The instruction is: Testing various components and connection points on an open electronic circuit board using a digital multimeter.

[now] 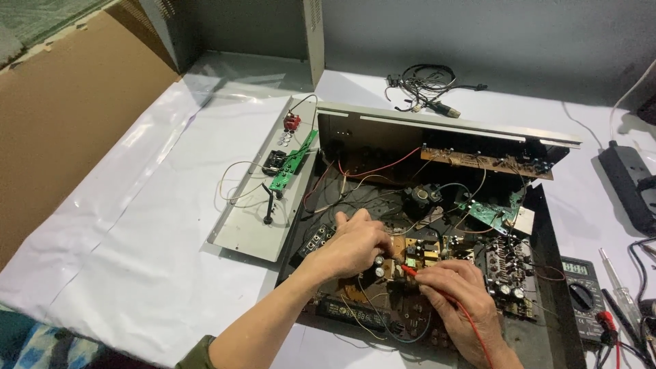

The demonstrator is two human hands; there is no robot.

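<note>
— While the open amplifier chassis [547,225] lies flat on the table [137,225], why do both hands sit so close?

— So the tips land true. Right hand [456,295] pinches the red probe [408,270], tip on the circuit board [417,251]; left hand [355,244], at its ten o'clock, curls onto the board, its grip hidden.

— And the meter?

— Multimeter [582,295] at three o'clock, within glance.

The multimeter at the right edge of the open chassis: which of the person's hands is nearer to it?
Right. The right hand, holding a red probe on the circuit board, lies just left of the multimeter; the left hand rests farther left, across the board.
</note>
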